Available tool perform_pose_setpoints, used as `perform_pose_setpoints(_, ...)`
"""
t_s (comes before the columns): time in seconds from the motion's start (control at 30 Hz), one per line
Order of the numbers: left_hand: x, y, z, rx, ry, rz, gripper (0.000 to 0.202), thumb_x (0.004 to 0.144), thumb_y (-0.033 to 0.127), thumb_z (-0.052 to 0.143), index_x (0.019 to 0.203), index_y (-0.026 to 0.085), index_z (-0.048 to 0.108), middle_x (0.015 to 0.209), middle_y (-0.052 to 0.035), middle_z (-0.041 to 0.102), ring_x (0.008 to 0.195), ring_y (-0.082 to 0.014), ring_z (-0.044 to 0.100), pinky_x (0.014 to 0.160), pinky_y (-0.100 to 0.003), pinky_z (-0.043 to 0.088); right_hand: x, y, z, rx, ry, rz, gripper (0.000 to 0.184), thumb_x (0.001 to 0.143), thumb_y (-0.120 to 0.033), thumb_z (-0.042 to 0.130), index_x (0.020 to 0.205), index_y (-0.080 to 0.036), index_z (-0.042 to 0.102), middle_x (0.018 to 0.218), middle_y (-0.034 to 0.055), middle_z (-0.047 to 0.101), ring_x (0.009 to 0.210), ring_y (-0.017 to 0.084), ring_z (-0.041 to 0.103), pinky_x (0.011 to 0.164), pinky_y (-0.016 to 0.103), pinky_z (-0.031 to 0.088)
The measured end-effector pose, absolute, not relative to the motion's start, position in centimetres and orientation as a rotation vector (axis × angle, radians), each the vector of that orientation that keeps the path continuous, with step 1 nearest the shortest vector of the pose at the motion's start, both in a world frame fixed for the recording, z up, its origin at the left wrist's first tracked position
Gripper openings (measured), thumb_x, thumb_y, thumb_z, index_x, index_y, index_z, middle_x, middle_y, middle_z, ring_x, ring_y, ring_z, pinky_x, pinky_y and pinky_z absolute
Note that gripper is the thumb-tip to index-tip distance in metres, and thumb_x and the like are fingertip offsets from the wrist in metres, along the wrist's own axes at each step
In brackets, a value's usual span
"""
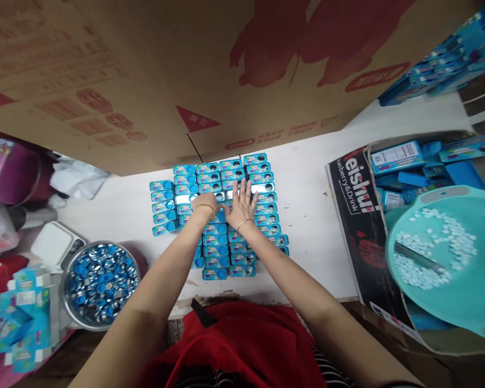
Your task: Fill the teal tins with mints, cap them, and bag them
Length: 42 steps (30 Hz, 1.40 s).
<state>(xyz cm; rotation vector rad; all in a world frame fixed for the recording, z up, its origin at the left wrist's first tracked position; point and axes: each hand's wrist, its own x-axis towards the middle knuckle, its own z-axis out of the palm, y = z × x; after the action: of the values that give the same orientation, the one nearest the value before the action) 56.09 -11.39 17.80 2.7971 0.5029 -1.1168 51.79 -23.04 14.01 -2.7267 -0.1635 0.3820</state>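
Observation:
Rows of small blue printed tins lie close together on the white table in front of me. Many in the right-hand columns show a dark round spot at one end; others, such as the tin at the left, show a blue round one. My left hand is curled down over the middle rows, its fingertips hidden, so whatever it grips cannot be made out. Just right of it, my right hand lies over the tins with fingers spread, palm down. A metal bowl holds many round blue-and-silver pieces.
A large cardboard carton walls off the far side. On the right, a turquoise tray with white tablets and a long flat tool rests on a dark printed box of blue packs. Blue folded cartons lie lower left.

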Motion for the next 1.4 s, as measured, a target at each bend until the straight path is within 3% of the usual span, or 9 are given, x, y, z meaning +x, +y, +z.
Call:
perform_pose_setpoints(0.2,55.0,-11.9,18.1,2.731,0.577,-1.010,0.041,0.075,0.045,0.073,0.097,0.010,0.069,0.106,-0.0213,0.067,0.102,-0.0348,0.063,0.084,-0.040,0.051,51.3,-23.0,14.3,-2.838,-0.226,0.459,0.082,0.088,-0.039,0.041,0.154,-0.009,0.003,0.160,0.0166,-0.003,0.146,0.033,-0.006,0.112,0.060,0.005)
perform_pose_setpoints(0.27,53.3,-12.0,18.3,2.688,0.559,-0.905,0.040,0.073,0.045,0.076,0.094,0.011,0.069,0.102,-0.0187,0.068,0.100,-0.0329,0.064,0.083,-0.038,0.051,50.6,-23.4,14.1,-2.864,-0.236,0.435,0.081,0.088,-0.039,0.039,0.153,-0.006,0.002,0.160,0.0184,-0.002,0.146,0.034,-0.005,0.111,0.062,0.007)
perform_pose_setpoints(0.4,46.4,-8.5,18.6,2.611,0.509,-0.550,0.032,0.089,0.047,0.056,0.105,0.020,0.064,0.103,-0.0074,0.067,0.098,-0.0195,0.063,0.085,-0.028,0.049,48.8,-22.4,14.4,-2.724,-0.355,0.109,0.080,0.090,-0.043,0.035,0.153,-0.005,0.003,0.159,0.0198,0.000,0.145,0.037,-0.007,0.109,0.066,0.010)
perform_pose_setpoints(0.5,37.6,-2.1,18.6,2.493,0.694,-0.098,0.035,0.094,0.040,0.050,0.120,0.018,0.053,0.112,-0.0089,0.061,0.097,-0.0153,0.060,0.086,-0.026,0.049,45.7,-17.6,16.2,-2.470,-0.635,0.053,0.068,0.092,-0.044,0.037,0.149,-0.010,0.025,0.155,0.0202,0.020,0.145,0.034,0.009,0.110,0.059,0.021)
perform_pose_setpoints(0.63,24.9,7.6,18.3,2.298,1.294,0.380,0.034,0.091,0.034,0.053,0.120,0.017,0.049,0.112,-0.0112,0.056,0.102,-0.0208,0.056,0.092,-0.036,0.047,38.6,-6.8,19.1,-2.082,-1.232,0.415,0.050,0.093,-0.040,0.042,0.133,-0.013,0.050,0.137,0.0188,0.046,0.130,0.028,0.038,0.108,0.043,0.033)
perform_pose_setpoints(0.8,15.4,13.2,17.1,2.221,1.540,0.404,0.035,0.090,0.034,0.052,0.121,0.017,0.048,0.113,-0.0121,0.053,0.107,-0.0222,0.055,0.094,-0.038,0.047,30.4,3.8,18.6,-2.045,-1.828,0.841,0.080,0.072,-0.038,0.070,0.143,-0.015,0.041,0.147,0.0192,0.036,0.132,0.040,0.031,0.107,0.051,0.029)
perform_pose_setpoints(0.9,13.4,13.2,15.7,2.186,1.510,0.372,0.036,0.090,0.034,0.052,0.122,0.016,0.049,0.113,-0.0122,0.054,0.100,-0.0210,0.058,0.090,-0.038,0.049,28.7,6.6,16.4,-2.160,-1.969,0.917,0.090,0.065,-0.037,0.076,0.144,-0.018,0.038,0.150,0.0185,0.032,0.131,0.045,0.031,0.101,0.055,0.033)
perform_pose_setpoints(1.17,12.7,12.0,14.7,2.132,1.334,0.285,0.027,0.093,0.033,0.048,0.117,0.023,0.056,0.113,-0.0075,0.058,0.101,-0.0191,0.060,0.094,-0.035,0.049,29.2,8.8,14.2,-2.187,-2.087,0.855,0.051,0.086,-0.010,0.048,0.134,-0.025,0.049,0.139,0.0153,0.044,0.113,0.031,0.054,0.075,0.035,0.053)
perform_pose_setpoints(1.4,12.2,10.8,15.3,2.068,1.394,0.312,0.026,0.092,0.032,0.048,0.115,0.026,0.059,0.113,-0.0064,0.060,0.107,-0.0216,0.058,0.094,-0.038,0.049,29.0,8.5,12.8,-1.993,-1.424,0.905,0.037,0.084,-0.025,0.047,0.115,-0.017,0.066,0.117,0.0138,0.061,0.097,0.025,0.065,0.086,0.038,0.053)
